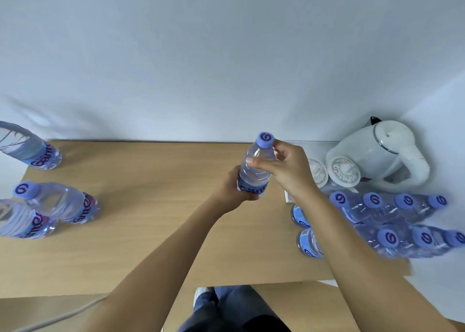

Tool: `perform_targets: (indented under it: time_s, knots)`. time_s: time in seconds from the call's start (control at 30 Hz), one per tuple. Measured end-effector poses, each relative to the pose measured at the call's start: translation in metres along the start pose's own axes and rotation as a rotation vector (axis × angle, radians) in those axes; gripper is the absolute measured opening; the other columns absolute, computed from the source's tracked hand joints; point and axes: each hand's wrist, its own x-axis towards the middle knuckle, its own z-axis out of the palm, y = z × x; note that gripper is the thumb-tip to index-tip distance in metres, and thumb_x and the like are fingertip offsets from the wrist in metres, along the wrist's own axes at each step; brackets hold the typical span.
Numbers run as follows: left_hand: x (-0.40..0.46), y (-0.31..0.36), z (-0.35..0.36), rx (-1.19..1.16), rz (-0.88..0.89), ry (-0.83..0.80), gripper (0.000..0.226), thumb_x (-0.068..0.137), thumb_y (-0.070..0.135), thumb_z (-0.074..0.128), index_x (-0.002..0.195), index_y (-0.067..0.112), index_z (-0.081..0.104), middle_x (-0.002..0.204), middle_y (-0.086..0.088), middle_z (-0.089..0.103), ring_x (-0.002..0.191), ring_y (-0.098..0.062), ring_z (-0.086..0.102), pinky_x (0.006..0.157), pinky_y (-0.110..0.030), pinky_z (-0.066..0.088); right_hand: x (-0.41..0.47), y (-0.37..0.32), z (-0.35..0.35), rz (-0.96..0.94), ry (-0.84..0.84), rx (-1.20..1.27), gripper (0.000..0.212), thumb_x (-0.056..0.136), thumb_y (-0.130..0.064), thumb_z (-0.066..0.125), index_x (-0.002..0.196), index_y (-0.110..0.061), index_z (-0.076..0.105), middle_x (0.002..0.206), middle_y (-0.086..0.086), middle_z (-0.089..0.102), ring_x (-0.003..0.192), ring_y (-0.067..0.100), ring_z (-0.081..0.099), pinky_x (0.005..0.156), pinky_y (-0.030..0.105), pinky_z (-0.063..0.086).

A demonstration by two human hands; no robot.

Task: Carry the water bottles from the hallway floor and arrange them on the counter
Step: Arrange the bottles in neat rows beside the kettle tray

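Note:
A clear water bottle point(258, 167) with a purple cap and blue label stands upright over the middle of the wooden counter point(151, 231). My left hand point(232, 190) grips its base at the label. My right hand point(286, 168) holds its neck just under the cap. Three more bottles point(63, 203) stand at the counter's left side. A group of several bottles point(392, 221) is packed together at the right, partly hidden by my right forearm.
A white electric kettle point(377, 155) sits in the back right corner with two lidded white cups point(343, 170) beside it. A pale wall rises behind the counter. My legs and a shoe show below the counter's front edge.

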Motion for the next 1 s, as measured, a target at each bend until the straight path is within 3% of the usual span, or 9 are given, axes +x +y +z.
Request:
perform_targets:
  time_s: [0.07, 0.17, 0.27, 0.4, 0.47, 0.77, 0.9, 0.97, 1.0]
  knots:
    - [0.011, -0.009, 0.007, 0.037, -0.003, 0.008, 0.064, 0.069, -0.006, 0.079, 0.125, 0.011, 0.053, 0.111, -0.001, 0.065, 0.098, -0.017, 0.061, 0.079, -0.024, 0.055, 0.002, 0.015, -0.002, 0.053, 0.021, -0.002, 0.024, 0.067, -0.028, 0.088, 0.083, -0.019, 0.072, 0.068, 0.004, 0.059, 0.066, 0.013, 0.051, 0.065, 0.030, 0.040]
    - [0.025, -0.021, 0.018, 0.044, -0.022, 0.022, 0.059, 0.070, -0.011, 0.075, 0.118, 0.016, 0.054, 0.099, 0.007, 0.062, 0.086, -0.006, 0.059, 0.060, -0.007, 0.048, 0.005, 0.035, -0.003, 0.096, 0.063, -0.030, 0.023, 0.067, -0.023, 0.090, 0.081, -0.026, 0.071, 0.061, -0.017, 0.057, 0.060, 0.003, 0.050, 0.061, 0.018, 0.039]
    - [0.040, -0.032, 0.029, 0.090, -0.048, 0.036, 0.057, 0.068, -0.010, 0.077, 0.118, 0.010, 0.055, 0.099, 0.007, 0.059, 0.091, -0.016, 0.059, 0.062, -0.009, 0.050, 0.007, 0.050, -0.002, 0.130, 0.102, -0.031, 0.028, 0.066, -0.021, 0.090, 0.085, -0.027, 0.071, 0.062, -0.020, 0.062, 0.063, -0.001, 0.055, 0.062, 0.014, 0.042]
    - [0.061, -0.040, 0.038, 0.138, -0.059, 0.058, 0.065, 0.067, -0.005, 0.079, 0.124, 0.011, 0.055, 0.118, -0.011, 0.056, 0.106, -0.030, 0.059, 0.086, -0.043, 0.055, 0.013, 0.059, -0.002, 0.122, 0.139, 0.000, 0.035, 0.066, -0.014, 0.089, 0.089, -0.031, 0.070, 0.069, -0.025, 0.068, 0.069, -0.008, 0.062, 0.066, 0.008, 0.045]
    - [0.069, -0.040, 0.041, 0.122, -0.051, 0.066, 0.067, 0.067, -0.007, 0.077, 0.127, 0.012, 0.054, 0.121, -0.013, 0.055, 0.109, -0.031, 0.058, 0.087, -0.047, 0.055, 0.018, 0.060, -0.002, 0.105, 0.163, 0.008, 0.038, 0.066, -0.010, 0.088, 0.092, -0.031, 0.070, 0.077, -0.022, 0.070, 0.075, -0.008, 0.064, 0.069, 0.007, 0.045]
    - [0.106, -0.030, 0.050, 0.198, -0.006, 0.075, 0.055, 0.073, -0.002, 0.074, 0.123, 0.010, 0.055, 0.117, -0.007, 0.056, 0.112, -0.027, 0.055, 0.090, -0.040, 0.052, 0.046, 0.063, -0.007, 0.112, 0.276, 0.021, 0.043, 0.070, -0.004, 0.083, 0.097, -0.031, 0.063, 0.083, -0.022, 0.066, 0.079, -0.013, 0.062, 0.071, 0.006, 0.045]
    - [0.122, -0.023, 0.051, 0.253, 0.035, 0.081, 0.046, 0.073, -0.008, 0.067, 0.116, 0.003, 0.056, 0.103, -0.005, 0.051, 0.107, -0.033, 0.053, 0.085, -0.040, 0.052, 0.062, 0.064, -0.008, 0.108, 0.315, 0.020, 0.049, 0.072, -0.004, 0.083, 0.113, -0.022, 0.065, 0.098, -0.017, 0.065, 0.088, -0.010, 0.060, 0.079, 0.002, 0.041]
    - [0.130, -0.020, 0.054, 0.265, 0.053, 0.092, 0.039, 0.073, -0.010, 0.065, 0.110, -0.002, 0.056, 0.100, -0.011, 0.052, 0.100, -0.033, 0.053, 0.080, -0.030, 0.051, 0.069, 0.065, -0.008, 0.091, 0.345, 0.001, 0.052, 0.071, -0.004, 0.083, 0.118, -0.016, 0.064, 0.110, -0.007, 0.063, 0.098, 0.001, 0.059, 0.085, 0.003, 0.040]
    - [0.134, -0.018, 0.054, 0.279, 0.060, 0.102, 0.037, 0.073, -0.011, 0.064, 0.108, -0.003, 0.056, 0.097, -0.009, 0.052, 0.093, -0.028, 0.053, 0.075, -0.017, 0.049, 0.073, 0.065, -0.009, 0.082, 0.356, -0.016, 0.052, 0.070, -0.004, 0.083, 0.118, -0.015, 0.064, 0.114, -0.002, 0.062, 0.100, 0.005, 0.057, 0.086, 0.004, 0.040]
